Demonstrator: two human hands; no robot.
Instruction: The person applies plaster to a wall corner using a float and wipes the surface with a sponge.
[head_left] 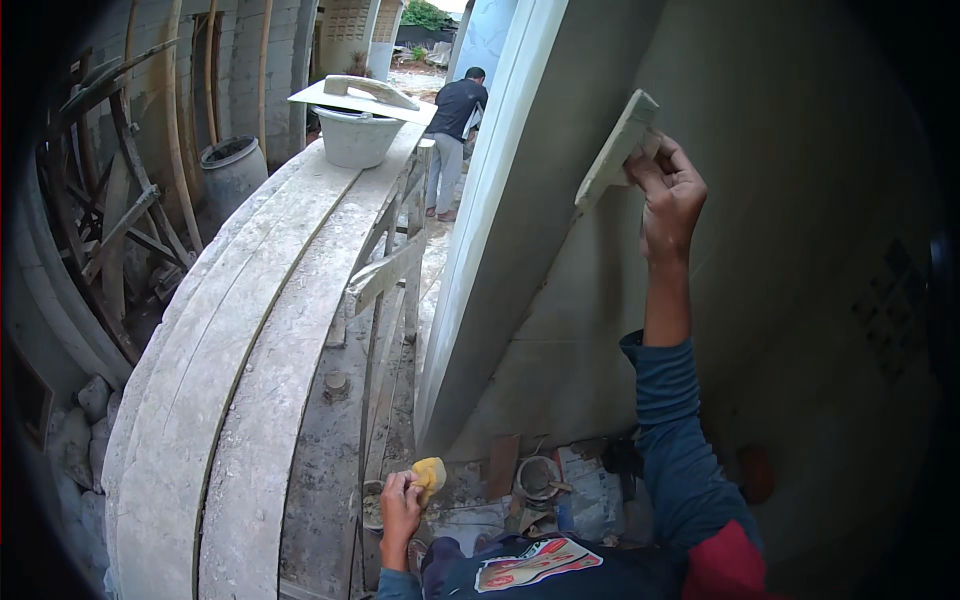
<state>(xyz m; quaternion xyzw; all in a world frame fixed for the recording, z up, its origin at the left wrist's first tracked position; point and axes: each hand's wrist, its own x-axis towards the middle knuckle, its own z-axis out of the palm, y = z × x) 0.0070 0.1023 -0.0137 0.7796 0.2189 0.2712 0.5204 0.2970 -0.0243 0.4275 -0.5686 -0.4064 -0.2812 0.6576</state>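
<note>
The right hand (pixel 672 200) has fingers clamped on a float (pixel 612 155) (handle mostly hidden) by the edge of a grey pillar (pixel 530 210); the left hand (pixel 401 508) pinches a partly covered yellow sponge (pixel 431 477).

Open air separates the hands (pixel 401 508); plank scaffold (pixel 285 350) blocks left, wall (pixel 770 240) ahead.

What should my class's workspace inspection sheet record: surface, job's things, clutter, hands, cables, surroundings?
Surface: dusty pale wooden planks, bearing a grey bucket topped by a pale handled board.
Job's things: flat pale rectangular float; yellow sponge-like piece.
Clutter: brown rectangular board low by the wall.
Hands: right hand grips the float; left hand holds the sponge-like piece.
Cables: nothing seen.
Surroundings: person in dark top and grey trousers; grey block wall.
</note>
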